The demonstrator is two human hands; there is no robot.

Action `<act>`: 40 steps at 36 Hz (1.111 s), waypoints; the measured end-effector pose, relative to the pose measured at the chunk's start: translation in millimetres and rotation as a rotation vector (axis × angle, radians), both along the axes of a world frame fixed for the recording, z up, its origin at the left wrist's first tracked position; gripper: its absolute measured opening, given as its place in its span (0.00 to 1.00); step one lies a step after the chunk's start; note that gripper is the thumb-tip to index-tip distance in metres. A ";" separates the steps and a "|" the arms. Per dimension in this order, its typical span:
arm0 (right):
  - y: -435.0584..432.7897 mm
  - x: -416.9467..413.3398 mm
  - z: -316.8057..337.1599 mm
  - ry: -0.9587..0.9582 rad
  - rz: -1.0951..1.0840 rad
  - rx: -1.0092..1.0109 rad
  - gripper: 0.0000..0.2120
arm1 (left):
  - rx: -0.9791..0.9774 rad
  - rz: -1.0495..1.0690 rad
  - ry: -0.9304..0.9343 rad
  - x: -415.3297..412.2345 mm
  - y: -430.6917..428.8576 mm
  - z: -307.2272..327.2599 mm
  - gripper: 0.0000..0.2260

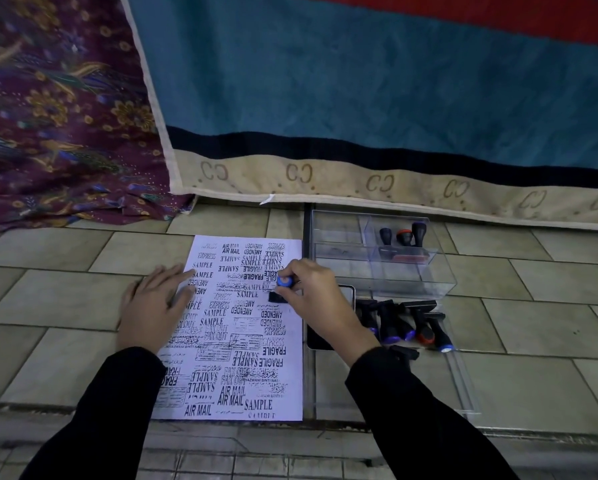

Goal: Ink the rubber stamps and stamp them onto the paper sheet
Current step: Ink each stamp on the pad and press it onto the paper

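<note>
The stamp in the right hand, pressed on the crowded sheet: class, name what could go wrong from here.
1. The paper sheet is nearly full of prints, so this stamp may land on older marks and read badly.
2. The left hand pins only the left edge; the sheet's right side could shift or lift with the stamp.
3. The right hand has its grip at the knob, so the stamp may rock and smear.

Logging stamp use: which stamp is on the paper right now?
The blue-capped stamp gripped by the right hand, pressed on the sheet; every other stamp lies right of it.
</note>
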State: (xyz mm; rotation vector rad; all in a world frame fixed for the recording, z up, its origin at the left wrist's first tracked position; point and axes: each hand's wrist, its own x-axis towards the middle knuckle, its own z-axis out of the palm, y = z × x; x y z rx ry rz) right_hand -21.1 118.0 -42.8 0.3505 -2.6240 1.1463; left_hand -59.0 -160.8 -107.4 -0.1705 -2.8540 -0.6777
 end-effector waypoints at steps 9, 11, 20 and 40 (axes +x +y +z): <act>-2.9 -3.1 -3.6 -0.030 -0.001 0.028 0.07 | 0.008 0.004 0.009 0.8 0.9 0.9 0.24; -4.2 -3.4 -4.0 -0.024 0.008 0.035 0.06 | 0.002 0.003 0.010 0.7 0.9 0.5 0.24; -3.9 -0.1 -2.2 -0.024 0.060 0.102 0.05 | -0.002 0.012 0.002 0.9 1.4 -0.8 0.22; 2.4 2.5 -5.5 0.044 -0.051 -0.041 0.05 | -0.015 0.010 0.004 -0.3 1.0 -0.3 0.25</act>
